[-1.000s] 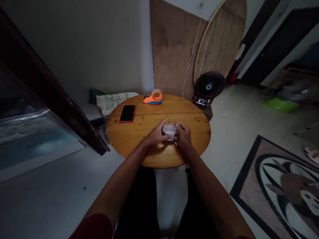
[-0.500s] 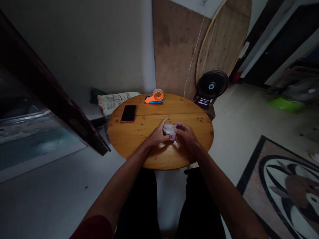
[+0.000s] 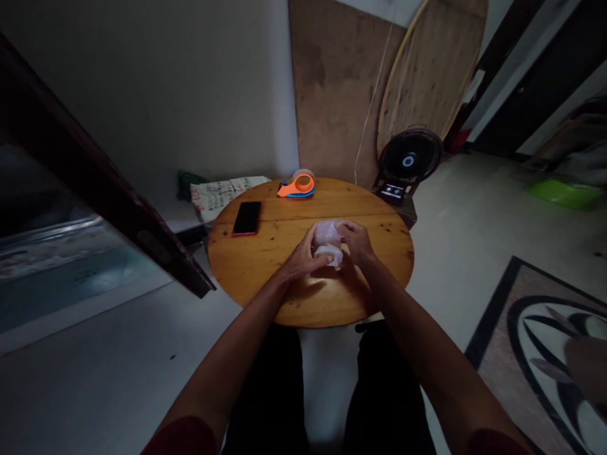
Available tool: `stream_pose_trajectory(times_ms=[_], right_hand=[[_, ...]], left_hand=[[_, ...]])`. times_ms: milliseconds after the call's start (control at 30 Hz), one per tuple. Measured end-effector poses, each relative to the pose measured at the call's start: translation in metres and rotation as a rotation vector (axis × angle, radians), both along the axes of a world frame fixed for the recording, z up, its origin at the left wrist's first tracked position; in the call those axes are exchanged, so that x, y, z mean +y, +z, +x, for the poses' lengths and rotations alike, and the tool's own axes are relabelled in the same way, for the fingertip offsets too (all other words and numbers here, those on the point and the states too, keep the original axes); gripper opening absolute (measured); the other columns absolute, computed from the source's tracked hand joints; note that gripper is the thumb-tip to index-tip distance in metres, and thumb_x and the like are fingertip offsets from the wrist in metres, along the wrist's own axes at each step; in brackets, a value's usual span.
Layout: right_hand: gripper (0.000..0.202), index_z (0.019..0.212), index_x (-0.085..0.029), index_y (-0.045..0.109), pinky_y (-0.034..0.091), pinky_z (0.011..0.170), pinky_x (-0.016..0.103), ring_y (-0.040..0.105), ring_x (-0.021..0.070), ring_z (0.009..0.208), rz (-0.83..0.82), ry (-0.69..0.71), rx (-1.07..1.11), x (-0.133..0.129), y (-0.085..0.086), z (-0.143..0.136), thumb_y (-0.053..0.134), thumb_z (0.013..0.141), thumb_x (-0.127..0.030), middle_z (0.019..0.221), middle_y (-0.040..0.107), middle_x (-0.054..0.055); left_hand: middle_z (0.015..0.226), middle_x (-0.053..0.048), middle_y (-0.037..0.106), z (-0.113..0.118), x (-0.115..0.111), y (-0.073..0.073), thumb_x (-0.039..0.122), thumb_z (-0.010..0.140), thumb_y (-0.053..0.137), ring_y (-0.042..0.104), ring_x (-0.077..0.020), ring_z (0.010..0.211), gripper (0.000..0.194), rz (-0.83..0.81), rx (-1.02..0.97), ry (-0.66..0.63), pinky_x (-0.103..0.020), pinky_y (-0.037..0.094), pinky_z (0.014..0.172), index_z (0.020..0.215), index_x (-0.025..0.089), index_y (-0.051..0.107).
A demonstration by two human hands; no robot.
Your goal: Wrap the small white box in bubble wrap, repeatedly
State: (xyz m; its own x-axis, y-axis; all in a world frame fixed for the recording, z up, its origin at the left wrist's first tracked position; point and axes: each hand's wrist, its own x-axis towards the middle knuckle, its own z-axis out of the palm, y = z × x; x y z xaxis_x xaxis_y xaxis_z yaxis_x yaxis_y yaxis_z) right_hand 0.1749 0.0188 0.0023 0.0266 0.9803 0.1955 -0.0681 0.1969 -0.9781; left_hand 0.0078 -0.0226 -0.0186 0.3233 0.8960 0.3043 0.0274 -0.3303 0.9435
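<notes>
A small whitish-purple wrapped bundle (image 3: 328, 234), which looks like bubble wrap, is held between both hands above the round wooden table (image 3: 256, 272). My left hand (image 3: 301, 257) grips its left side, with the thumb across the lower front. At the upper right, my right hand (image 3: 356, 240) pinches the wrap's edge. Part of the wrap is raised on the far side and a looser fold hangs toward me. What lies inside is hidden.
An orange and blue tape dispenser (image 3: 298, 186) sits at the table's far edge. A phone (image 3: 247, 218) with a red edge lies at the left. Beyond the table's right edge stands a round black device (image 3: 408, 160); printed paper (image 3: 222, 194) is behind left.
The wrap has opened upward and away from me, showing a larger piece. My right hand has lifted slightly with its edge. The view has shifted a little.
</notes>
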Motion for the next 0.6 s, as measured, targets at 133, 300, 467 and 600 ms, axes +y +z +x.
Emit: stream_pose_trajectory(times_ms=[133,300,467,600], right_hand=[[0.029,0.068,-0.017,0.061,0.04,0.055,0.023,0.047,0.0096,0.058,0.01,-0.05,0.019,0.014,-0.001,0.003,0.069,0.067,-0.045,0.064,0.054,-0.003],[0.032,0.068,-0.017,0.06,0.04,0.054,0.023,0.047,0.01,0.059,-0.004,-0.074,-0.028,0.021,-0.006,0.005,0.065,0.068,-0.049,0.064,0.054,-0.003],[0.033,0.088,-0.017,0.063,0.042,0.056,0.025,0.053,0.012,0.062,-0.016,-0.096,-0.065,0.007,-0.012,0.012,0.063,0.07,-0.045,0.079,0.062,0.0],[0.022,0.08,-0.017,0.063,0.044,0.063,0.026,0.056,0.0141,0.068,0.114,-0.204,-0.274,-0.012,-0.003,0.019,0.059,0.075,-0.039,0.076,0.062,0.001]], left_hand=[[0.124,-0.012,0.059,-0.002,0.005,-0.003,0.03,0.074,0.07,0.059,-0.0239,0.109,0.083,-0.103,-0.117,0.073,-0.038,0.047,0.094,0.147,0.02,0.031],[0.097,-0.003,0.065,-0.001,0.007,-0.001,0.022,0.071,0.062,0.061,-0.0151,0.087,0.033,-0.225,-0.211,0.068,-0.027,0.047,0.079,0.104,0.018,0.06],[0.082,0.0,0.066,0.001,0.007,0.0,0.018,0.069,0.062,0.06,-0.0119,0.076,0.016,-0.281,-0.208,0.092,-0.023,0.047,0.072,0.085,0.017,0.062],[0.091,-0.004,0.071,0.002,0.006,0.002,0.016,0.066,0.065,0.063,-0.0145,0.084,0.029,-0.248,-0.221,0.068,-0.025,0.049,0.078,0.095,0.015,0.067]])
